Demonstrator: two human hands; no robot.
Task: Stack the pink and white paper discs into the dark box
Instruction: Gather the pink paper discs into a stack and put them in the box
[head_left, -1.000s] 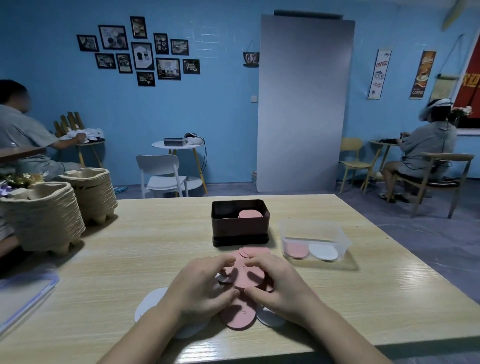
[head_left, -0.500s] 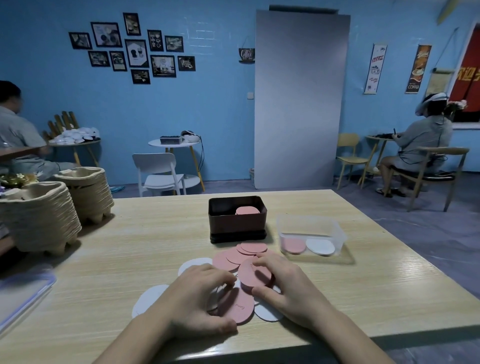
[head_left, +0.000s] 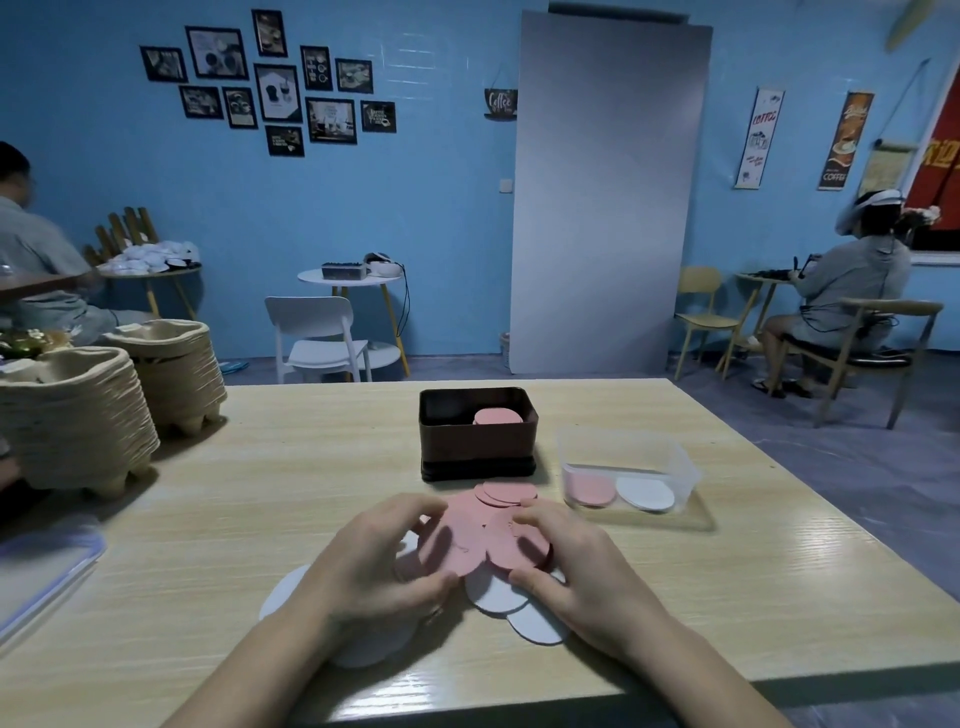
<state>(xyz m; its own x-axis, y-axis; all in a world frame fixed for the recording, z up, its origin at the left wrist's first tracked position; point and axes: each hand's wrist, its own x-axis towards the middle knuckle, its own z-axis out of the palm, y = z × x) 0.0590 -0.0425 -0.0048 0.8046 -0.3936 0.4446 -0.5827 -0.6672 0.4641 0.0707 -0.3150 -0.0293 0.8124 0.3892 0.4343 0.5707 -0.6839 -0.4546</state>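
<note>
Two grips holding: left hand (head_left: 374, 566) curls round pink disc (head_left: 451, 545), right hand (head_left: 577, 566) pinches pink stack (head_left: 515, 546), white discs (head_left: 493, 592) beneath, dark box (head_left: 475, 448) near

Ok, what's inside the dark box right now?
A stack of pink discs shows at the right of the box. Its near wall hides the floor and the lower left, so any discs lower down can't be seen.
</note>
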